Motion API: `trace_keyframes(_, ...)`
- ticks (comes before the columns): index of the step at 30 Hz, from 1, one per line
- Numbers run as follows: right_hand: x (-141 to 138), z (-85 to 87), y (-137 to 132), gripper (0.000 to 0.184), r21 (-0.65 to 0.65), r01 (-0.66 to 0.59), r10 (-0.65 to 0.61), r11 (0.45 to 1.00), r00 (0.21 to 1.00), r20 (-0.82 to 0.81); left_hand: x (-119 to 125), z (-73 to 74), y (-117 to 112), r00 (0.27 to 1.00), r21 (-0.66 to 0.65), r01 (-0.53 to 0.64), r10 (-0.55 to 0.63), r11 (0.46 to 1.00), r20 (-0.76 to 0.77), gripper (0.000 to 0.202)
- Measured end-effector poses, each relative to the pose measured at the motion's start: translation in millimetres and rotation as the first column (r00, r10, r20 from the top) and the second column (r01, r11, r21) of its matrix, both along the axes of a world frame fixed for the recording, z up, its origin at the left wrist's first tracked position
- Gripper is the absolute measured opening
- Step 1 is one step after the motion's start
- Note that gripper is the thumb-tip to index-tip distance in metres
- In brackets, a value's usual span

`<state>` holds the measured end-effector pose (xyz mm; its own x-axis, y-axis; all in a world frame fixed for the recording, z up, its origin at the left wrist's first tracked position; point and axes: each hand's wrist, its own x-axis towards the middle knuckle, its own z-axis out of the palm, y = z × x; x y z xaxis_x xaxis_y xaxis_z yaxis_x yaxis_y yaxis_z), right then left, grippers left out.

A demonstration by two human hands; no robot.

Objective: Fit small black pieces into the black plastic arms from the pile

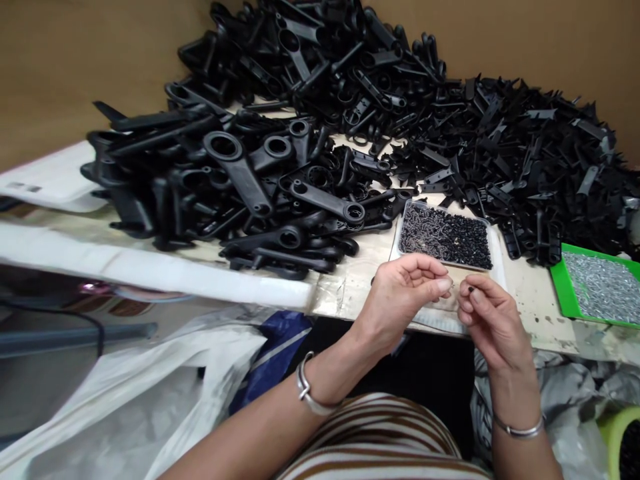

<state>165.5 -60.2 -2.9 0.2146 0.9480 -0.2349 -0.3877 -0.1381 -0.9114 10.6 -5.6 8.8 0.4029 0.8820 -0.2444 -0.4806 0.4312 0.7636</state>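
Note:
My left hand [407, 287] is curled, thumb and forefinger pinched on a tiny metal piece, perhaps a washer or ring. My right hand [487, 313] faces it a finger's width away, its fingertips pinched round a small black screw. Both hands hover at the near table edge, just in front of a clear tray [493, 243] full of small black screws [445, 237]. Each wrist wears a metal bangle.
A big heap of black plastic lever arms [250, 167] covers the left and back of the table; thinner black clips [525, 140] pile up at right. A green tray [560, 280] of silvery small parts sits far right. White plastic bags [150, 393] hang below left.

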Motion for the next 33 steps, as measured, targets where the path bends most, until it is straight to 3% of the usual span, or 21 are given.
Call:
trace_keyframes(9,-13,-1.6,-1,0.01,0.202,0.082,-0.137,0.976,0.951,0.277,0,0.3,-1,1.0,0.011,-0.01,0.01,1.0,0.021,0.018)
trace_keyframes(20,-15,-4.6,-1,0.004,0.292,-0.014,-0.129,0.956,0.876,0.465,-1,-3.2,-4,0.997,0.041,0.03,-0.033,0.999,0.077,0.017)
trace_keyframes(28,-18,5.3,-8,0.007,0.196,0.059,-0.182,0.979,0.689,0.701,-1,-6.2,-4,1.0,0.061,0.006,-0.007,0.998,0.024,0.017)
trace_keyframes(33,-24,12.4,-12,0.007,0.246,0.026,-0.22,0.969,0.549,0.806,1,-7.0,-7,1.0,0.079,0.001,-0.002,0.997,0.012,0.016)
